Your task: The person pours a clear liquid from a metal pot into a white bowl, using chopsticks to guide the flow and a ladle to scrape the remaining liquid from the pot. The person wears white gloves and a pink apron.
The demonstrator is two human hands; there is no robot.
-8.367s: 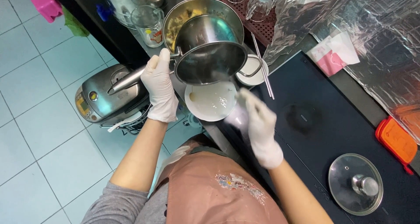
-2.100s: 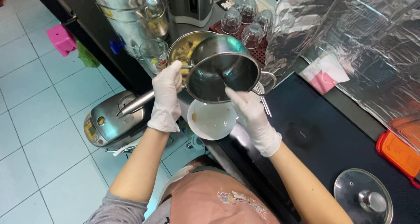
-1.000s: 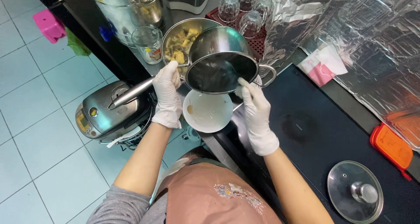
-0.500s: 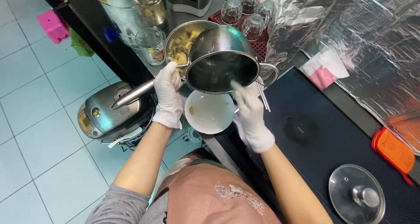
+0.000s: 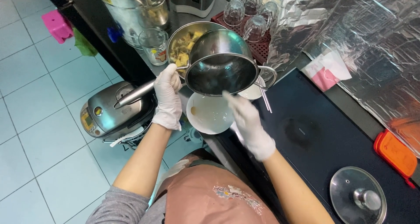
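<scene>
My left hand [image 5: 168, 96], in a white glove, grips the long handle of a steel saucepan [image 5: 221, 64]. The pan is tipped with its mouth down toward a white bowl [image 5: 209, 115] that sits at the counter's edge. The bowl's inside shows only a small brownish smear. My right hand [image 5: 247, 121], also gloved and blurred by motion, is just beside the bowl, with its fingertips up at the pan's lower rim. Whether it holds anything I cannot tell.
Behind the pan stand a metal bowl of yellow food pieces [image 5: 181, 49], a glass mug [image 5: 153, 44] and upturned glasses on a red tray [image 5: 249, 14]. A black hob [image 5: 306, 132] carries a glass lid [image 5: 356, 197]. A rice cooker [image 5: 107, 114] sits on the floor.
The pan has stayed tipped over the bowl. My right hand has dropped from the pan's mouth to the bowl's right side and is moving fast.
</scene>
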